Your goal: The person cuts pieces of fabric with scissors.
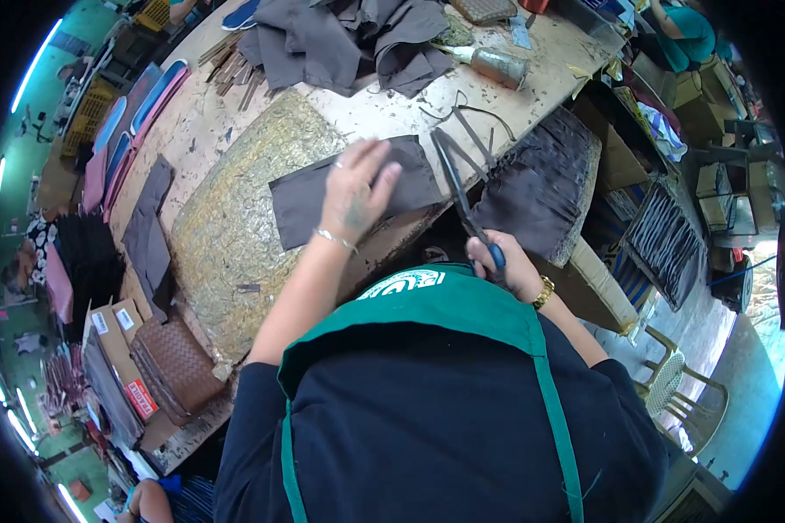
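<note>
My left hand (356,193) lies over a dark grey rectangular piece of cloth (410,174), its fingers stretched out and the thumb apart. The cloth rests partly on a mottled, glue-crusted board (235,209) and reaches toward the table's near edge. In my right hand (513,266) is a pair of scissors (455,174) with dark handles. Its long blades point away from me, just past the right end of the cloth. Thin dark strips (471,144) lie beside the blades.
A heap of dark cloth (340,44) covers the far table. A glue-stained bottle (497,65) lies near it. At left are a dark cloth strip (151,227) and a brown woven bag (174,366). A board with gathered dark cloth (541,183) and a chair (680,383) stand right.
</note>
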`<state>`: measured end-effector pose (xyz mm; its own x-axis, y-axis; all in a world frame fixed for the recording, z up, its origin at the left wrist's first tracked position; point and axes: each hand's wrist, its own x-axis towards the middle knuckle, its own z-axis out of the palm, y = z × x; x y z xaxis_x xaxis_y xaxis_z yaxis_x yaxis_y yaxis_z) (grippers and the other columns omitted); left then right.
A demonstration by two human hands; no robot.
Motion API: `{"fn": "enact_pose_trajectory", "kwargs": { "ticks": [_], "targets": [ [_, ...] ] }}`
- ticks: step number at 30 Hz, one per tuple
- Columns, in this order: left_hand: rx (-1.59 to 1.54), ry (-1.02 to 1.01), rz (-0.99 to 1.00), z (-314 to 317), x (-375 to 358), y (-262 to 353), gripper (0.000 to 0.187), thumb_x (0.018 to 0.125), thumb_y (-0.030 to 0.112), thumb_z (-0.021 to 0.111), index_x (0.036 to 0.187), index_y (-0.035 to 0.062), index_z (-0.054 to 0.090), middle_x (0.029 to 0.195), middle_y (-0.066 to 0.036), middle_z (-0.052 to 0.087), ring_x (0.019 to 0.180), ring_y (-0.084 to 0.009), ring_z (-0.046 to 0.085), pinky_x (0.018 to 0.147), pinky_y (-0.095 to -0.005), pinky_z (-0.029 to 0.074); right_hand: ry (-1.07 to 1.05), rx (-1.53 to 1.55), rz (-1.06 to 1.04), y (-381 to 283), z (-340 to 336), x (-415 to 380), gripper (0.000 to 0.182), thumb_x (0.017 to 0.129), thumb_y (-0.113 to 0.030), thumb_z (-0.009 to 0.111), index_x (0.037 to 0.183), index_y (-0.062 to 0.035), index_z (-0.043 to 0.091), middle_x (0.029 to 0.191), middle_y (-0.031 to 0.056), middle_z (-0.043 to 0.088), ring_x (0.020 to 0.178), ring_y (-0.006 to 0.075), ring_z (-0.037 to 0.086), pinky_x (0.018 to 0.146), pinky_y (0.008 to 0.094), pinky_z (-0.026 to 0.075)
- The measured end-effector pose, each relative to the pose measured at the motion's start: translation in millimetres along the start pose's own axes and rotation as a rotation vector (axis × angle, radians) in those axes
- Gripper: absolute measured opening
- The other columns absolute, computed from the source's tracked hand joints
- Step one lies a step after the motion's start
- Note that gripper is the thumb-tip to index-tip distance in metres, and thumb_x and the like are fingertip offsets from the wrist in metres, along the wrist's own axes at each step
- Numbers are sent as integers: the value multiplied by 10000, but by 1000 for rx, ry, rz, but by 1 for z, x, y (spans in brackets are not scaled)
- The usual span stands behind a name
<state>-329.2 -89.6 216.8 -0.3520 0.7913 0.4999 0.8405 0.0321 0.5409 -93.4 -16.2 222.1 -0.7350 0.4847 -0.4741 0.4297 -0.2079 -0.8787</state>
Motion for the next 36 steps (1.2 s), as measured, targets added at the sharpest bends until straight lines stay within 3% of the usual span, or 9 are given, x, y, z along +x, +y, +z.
{"fn": "enact_pose_trajectory", "kwargs": {
  "ticks": [5, 7, 19, 23, 26, 27, 29, 32, 36],
  "targets": [
    [451, -258, -86, -10, 11, -26, 361, 711, 257, 640, 1000, 64, 542, 1137, -125, 492, 1102, -289, 424, 820, -418, 396, -125, -33, -62, -5, -19, -15, 333, 844, -365, 506, 742, -48, 504, 553, -10, 487, 486, 47, 436, 443, 190, 339],
    [272, -205, -42, -14, 10, -28, 227, 697, 198, 641, 832, 60, 521, 899, -108, 563, 859, -295, 543, 686, -402, 436, -131, -51, -140, -5, -18, -12, 295, 833, -312, 522, 732, -36, 501, 556, -9, 483, 492, 49, 431, 452, 196, 338],
    [688, 570, -535, -268, -71, -133, 197, 747, 209, 630, 840, 44, 575, 813, -123, 599, 759, -265, 579, 698, -328, 447, -94, -104, -249, -18, -2, 4, 389, 792, -415, 572, 726, -41, 489, 605, -31, 459, 535, 43, 418, 466, 201, 343],
    [1236, 166, -961, -325, -94, -175, 702, 656, 555, 620, 1087, 20, 471, 990, -245, 548, 909, -399, 537, 767, -467, 446, -199, -300, -276, -12, -17, 12, 371, 781, -366, 591, 689, -26, 476, 590, -31, 428, 558, 66, 398, 489, 250, 354],
    [1119, 409, -313, -273, -52, -167, 663, 700, 446, 644, 1111, -41, 461, 1056, -229, 523, 974, -345, 506, 825, -419, 415, -210, -222, -263, -13, -18, 3, 373, 749, -369, 630, 694, -29, 489, 578, -31, 437, 538, 67, 396, 483, 235, 353],
    [422, 252, -255, -234, -14, -124, 543, 735, 322, 651, 1082, -59, 480, 1063, -211, 526, 968, -324, 512, 836, -389, 409, -256, -137, -165, -13, -22, -5, 329, 744, -344, 623, 773, -35, 513, 614, -15, 491, 561, 39, 433, 500, 194, 360],
    [490, 108, -31, -139, 9, -106, 532, 717, 257, 669, 1100, -53, 466, 1113, -222, 497, 1073, -332, 451, 922, -383, 341, -207, -5, -123, -14, -29, -23, 368, 720, -369, 641, 785, -30, 514, 603, -7, 500, 532, 46, 447, 483, 187, 360],
    [316, -429, 51, -27, 45, -29, 781, 707, 421, 615, 1283, 3, 293, 1326, -211, 288, 1239, -354, 255, 1007, -382, 235, -136, 247, -136, -6, -38, -44, 432, 687, -426, 683, 792, -45, 507, 563, -30, 479, 484, 35, 444, 433, 164, 339],
    [279, -595, -2, 66, 81, 9, 926, 684, 640, 495, 1356, 114, 134, 1390, -180, 159, 1287, -351, 122, 983, -558, 157, 101, 375, -230, 22, -43, -71, 540, 654, -520, 670, 807, -30, 503, 552, -12, 491, 473, 50, 450, 434, 166, 338]
  ]
}}
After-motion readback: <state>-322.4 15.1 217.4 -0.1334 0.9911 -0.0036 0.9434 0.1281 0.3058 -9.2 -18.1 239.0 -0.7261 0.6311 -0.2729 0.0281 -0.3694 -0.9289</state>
